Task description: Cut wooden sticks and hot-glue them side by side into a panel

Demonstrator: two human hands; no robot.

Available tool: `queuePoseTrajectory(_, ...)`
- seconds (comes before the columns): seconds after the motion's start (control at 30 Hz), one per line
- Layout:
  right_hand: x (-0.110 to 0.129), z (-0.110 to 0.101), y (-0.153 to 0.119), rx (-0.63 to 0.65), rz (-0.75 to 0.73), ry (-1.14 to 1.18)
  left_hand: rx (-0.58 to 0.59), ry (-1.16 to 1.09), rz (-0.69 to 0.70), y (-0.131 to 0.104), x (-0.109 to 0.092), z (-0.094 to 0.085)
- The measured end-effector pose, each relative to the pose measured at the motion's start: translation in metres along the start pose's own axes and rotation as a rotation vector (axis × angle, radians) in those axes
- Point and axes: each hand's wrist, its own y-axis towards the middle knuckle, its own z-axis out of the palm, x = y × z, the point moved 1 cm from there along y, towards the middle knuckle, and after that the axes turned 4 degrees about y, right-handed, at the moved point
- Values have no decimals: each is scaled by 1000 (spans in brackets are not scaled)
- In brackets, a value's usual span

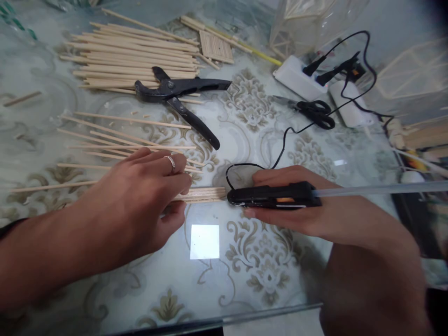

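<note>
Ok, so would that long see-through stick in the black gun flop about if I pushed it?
The see-through stick probably wouldn't flop much, since it runs nearly straight out of the black gun. It may feel light, being so slim. Pushing it sideways might turn the gun too, because it sits in the back.

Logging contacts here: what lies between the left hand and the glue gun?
In the head view, a bundle of wooden sticks extends from under the left hand toward the glue gun; whether bundle and gun touch is unclear.
</note>
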Motion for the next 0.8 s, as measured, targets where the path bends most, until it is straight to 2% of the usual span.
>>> queuePoseTrajectory(0.23,-5,-2,-1,0,-16,13,3,-25,-3,0,1,-1)
queuePoseTrajectory(0.43,-9,-4,-4,-60,-58,4,14,-24,0,-1,1,-1)
queuePoseTrajectory(0.67,-4,-6,-4,-34,-14,17,23,-43,-2,-2,0,-2)
queuePoseTrajectory(0.8,-9,-5,-4,-90,-45,-6,24,-40,-12,-1,0,-1)
